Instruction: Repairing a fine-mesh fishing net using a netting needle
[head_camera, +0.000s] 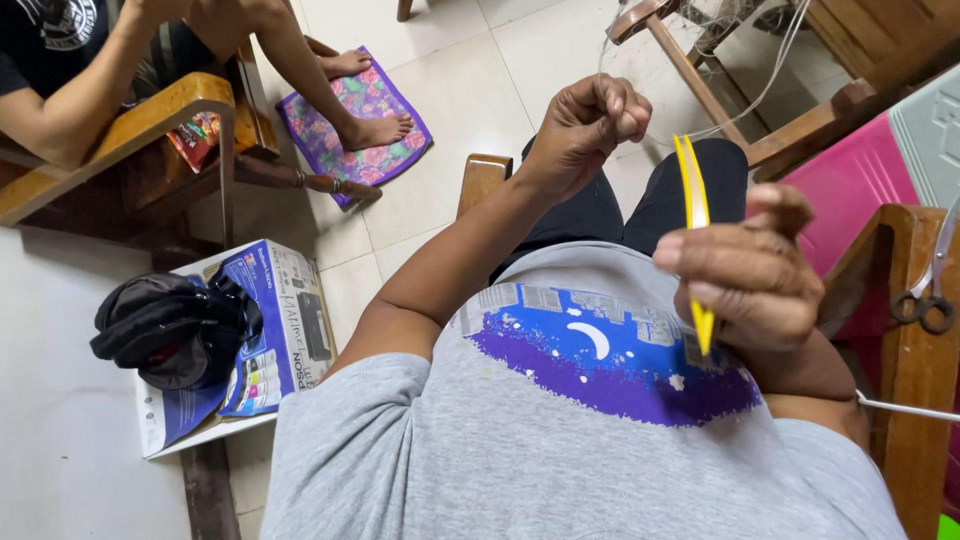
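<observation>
While my left hand (590, 125) fingers pinch the thin line (720, 125) taut, my right hand (750, 275) fingers grip the yellow netting needle (694, 215); slackening could tangle it.

Off to the left hand's side, a blue and white printer box (270, 340) sits on the pale floor tiles (470, 90), a black bag (170, 325) slumped against it. Beyond that, another person's bare feet (375, 128) rest on a purple floral mat (355, 120), beside a wooden chair (150, 115). Out past the right hand, scissors (925, 300) hang on a wooden armrest (905, 360), a pink panel (850, 200) behind.
</observation>
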